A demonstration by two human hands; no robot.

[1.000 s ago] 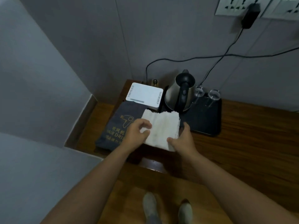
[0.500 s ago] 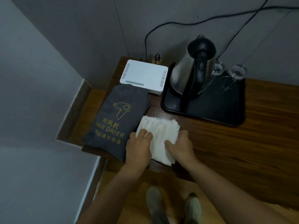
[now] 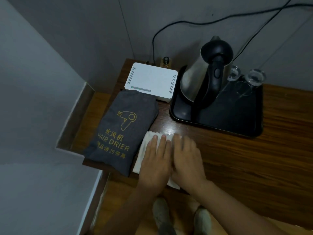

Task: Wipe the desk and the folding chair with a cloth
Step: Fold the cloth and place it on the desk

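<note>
Both hands lie flat on the white cloth [image 3: 143, 150] in the lower middle of the frame. The left hand [image 3: 156, 161] has its fingers straight and close together, palm down, pressing the cloth onto the desk [image 3: 240, 160]. The right hand [image 3: 187, 159] lies just beside it, touching it along the inner edge, fingers also stretched out and pressing (its outline is blurred, so how far the fingers spread cannot be told exactly). Half a second ago both hands had curled fingers bunching the cloth at its near edge. A second ago they held it up off the wood in front of the kettle. Now the cloth is spread flat near the desk's front edge and mostly covered by the hands. Only its left strip, its far edge and a corner below the wrists show.

The cloth's left side lies against the grey hair drier bag [image 3: 116, 133], which occupies the left middle of the frame as before. Above the bag, a white router [image 3: 151, 80] sits with its near edge touching the bag's top. To the right, in the upper right, the black tray [image 3: 237, 116] carries the steel kettle [image 3: 198, 82] and two upturned glasses [image 3: 245, 77], none of them shifted. A pale sheen shows on the wood just beyond the fingertips. At the bottom, two shoes [image 3: 160, 212] stand on the floor below the desk edge.
</note>
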